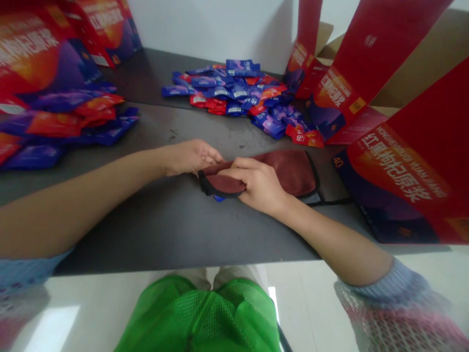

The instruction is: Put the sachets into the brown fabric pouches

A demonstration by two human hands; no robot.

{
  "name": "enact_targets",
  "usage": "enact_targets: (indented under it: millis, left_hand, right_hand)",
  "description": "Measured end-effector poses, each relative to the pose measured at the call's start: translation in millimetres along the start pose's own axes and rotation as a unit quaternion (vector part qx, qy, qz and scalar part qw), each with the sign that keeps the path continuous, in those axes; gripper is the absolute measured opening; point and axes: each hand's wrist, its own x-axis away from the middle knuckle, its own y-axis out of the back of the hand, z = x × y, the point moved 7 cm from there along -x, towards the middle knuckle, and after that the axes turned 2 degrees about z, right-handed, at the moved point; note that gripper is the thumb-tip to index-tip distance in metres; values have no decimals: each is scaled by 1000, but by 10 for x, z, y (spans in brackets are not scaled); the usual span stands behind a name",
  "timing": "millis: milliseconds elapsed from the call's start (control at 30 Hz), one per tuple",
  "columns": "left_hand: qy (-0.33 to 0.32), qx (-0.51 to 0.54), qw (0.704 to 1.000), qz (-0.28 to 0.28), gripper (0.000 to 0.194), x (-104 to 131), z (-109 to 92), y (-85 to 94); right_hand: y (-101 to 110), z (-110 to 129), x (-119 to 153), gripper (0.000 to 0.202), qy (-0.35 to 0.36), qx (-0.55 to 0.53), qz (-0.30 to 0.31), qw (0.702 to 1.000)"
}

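Observation:
A brown cloth piece with black edging (295, 171) lies across the dark table in front of me, its left end folded up. My right hand (258, 186) is closed on the folded part, fingers over the top and thumb tucked at the fold. At the left end, my left hand (194, 157) has its fingers curled against the cloth's far edge; its thumb is mostly hidden. A bit of something blue (219, 198) peeks out beneath the fold, too little of it to name.
Blue and red sachets (234, 90) are heaped at the back of the table (164, 234). More sachets (69, 122) lie at left, before printed red boxes (36, 49). Tall open red boxes (410, 186) line the right side. A green mesh garment (201, 313) covers my lap.

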Motion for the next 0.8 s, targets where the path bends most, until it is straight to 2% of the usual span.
enact_targets:
  millis: [167,267,367,600,700,800]
  left_hand:
    - [-2,24,998,54,33,-24,23,-19]
    - [-4,24,998,59,36,-11,21,1]
    - [-5,8,998,55,41,12,8,3]
    - [-3,6,1000,20,35,13,1,20]
    - [-5,4,1000,12,32,22,-17,2]
    - [2,-4,1000,-12,28,47,-33,-25]
  right_hand:
    - [151,-229,-38,27,-98,86,2,992]
    - [249,-417,-29,20,-172,162,4,972]
    - [306,-563,-22,18,-217,219,6,951]
    - [483,-786,45,22,-263,264,-25,928]
    - [677,-820,132,27,-245,240,-94,935]
    - [805,-689,184,28,-188,181,-166,951]
